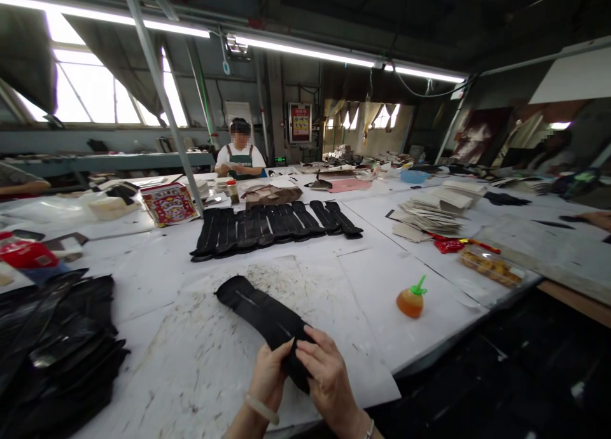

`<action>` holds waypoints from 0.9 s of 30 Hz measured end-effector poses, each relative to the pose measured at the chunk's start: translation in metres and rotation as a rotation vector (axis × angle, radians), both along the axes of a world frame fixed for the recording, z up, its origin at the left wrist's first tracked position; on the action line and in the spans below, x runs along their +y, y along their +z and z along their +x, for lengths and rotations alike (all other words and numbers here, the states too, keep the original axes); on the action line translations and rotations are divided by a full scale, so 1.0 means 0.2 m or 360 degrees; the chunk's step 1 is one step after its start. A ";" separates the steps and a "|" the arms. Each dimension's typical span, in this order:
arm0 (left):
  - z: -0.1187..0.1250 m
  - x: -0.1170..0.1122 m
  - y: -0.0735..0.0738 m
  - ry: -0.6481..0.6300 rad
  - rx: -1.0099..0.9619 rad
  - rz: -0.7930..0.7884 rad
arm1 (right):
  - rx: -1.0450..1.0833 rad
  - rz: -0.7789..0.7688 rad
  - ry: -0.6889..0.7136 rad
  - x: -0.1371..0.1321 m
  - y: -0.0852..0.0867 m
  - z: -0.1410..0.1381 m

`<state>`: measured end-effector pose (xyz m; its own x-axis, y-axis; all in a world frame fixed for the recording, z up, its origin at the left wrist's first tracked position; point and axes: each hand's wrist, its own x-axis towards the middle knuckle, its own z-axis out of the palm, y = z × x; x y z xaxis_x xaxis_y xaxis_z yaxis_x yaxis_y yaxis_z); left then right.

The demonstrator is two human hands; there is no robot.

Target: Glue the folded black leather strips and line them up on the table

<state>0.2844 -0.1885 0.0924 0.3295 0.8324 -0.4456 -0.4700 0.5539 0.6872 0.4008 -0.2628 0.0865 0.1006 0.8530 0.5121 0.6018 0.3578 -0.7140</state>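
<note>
Both hands hold a long black leather-like piece [261, 312] with a pale slit along its middle, its far end lying over the white table. My left hand [268, 370], with a pale bangle at the wrist, grips its near left edge, thumb on top. On the right edge, the fingers of my right hand [329, 369] press the near end. Beyond them, a row of similar black pieces [272, 226] lies side by side. A stack of black sheets [57, 356] sits at the left.
A bottle of orange liquid with a green nozzle [411, 299] stands to the right. Behind it are a clear food box [491, 267], a red packet [449, 245] and stacked pale sheets [429, 213]. A metal post [165, 102] rises at the left. A co-worker [240, 156] sits across the table.
</note>
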 end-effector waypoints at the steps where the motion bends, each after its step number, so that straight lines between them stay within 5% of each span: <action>1: -0.02 0.00 0.00 -0.0045 0.0037 0.0017 | -0.0079 -0.0023 0.0123 0.00 0.03 0.01; 4: -0.06 0.00 -0.03 -0.0199 0.0126 0.0055 | -0.0175 -0.0187 0.0323 0.03 0.14 0.04; 8: -0.07 -0.02 -0.06 -0.0206 0.0061 0.0022 | 0.0169 -0.0442 0.0170 0.13 0.21 0.04; 13: -0.09 -0.02 0.00 -0.0258 -0.0092 -0.0077 | 0.0690 -0.0648 -0.0196 0.23 0.10 0.03; 17: -0.14 -0.01 0.01 -0.0441 0.0009 0.0159 | 0.0970 -0.1017 -0.0098 0.28 0.01 0.02; 21: -0.21 0.03 -0.05 -0.0781 0.0530 0.0352 | 0.1043 -0.1145 -0.0018 0.30 -0.04 0.01; 24: -0.27 0.08 -0.03 -0.1076 0.1428 0.0637 | 0.1058 -0.1195 -0.0023 0.30 -0.08 -0.02; 27: -0.30 0.11 0.03 -0.0826 0.2154 0.1228 | 0.1028 -0.1233 -0.0032 0.28 -0.13 -0.03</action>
<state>0.2254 -0.1668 0.0985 0.3670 0.9124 -0.1813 0.7823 -0.1973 0.5908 0.3938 -0.2069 0.0608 0.1808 0.9228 -0.3403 0.0185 -0.3491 -0.9369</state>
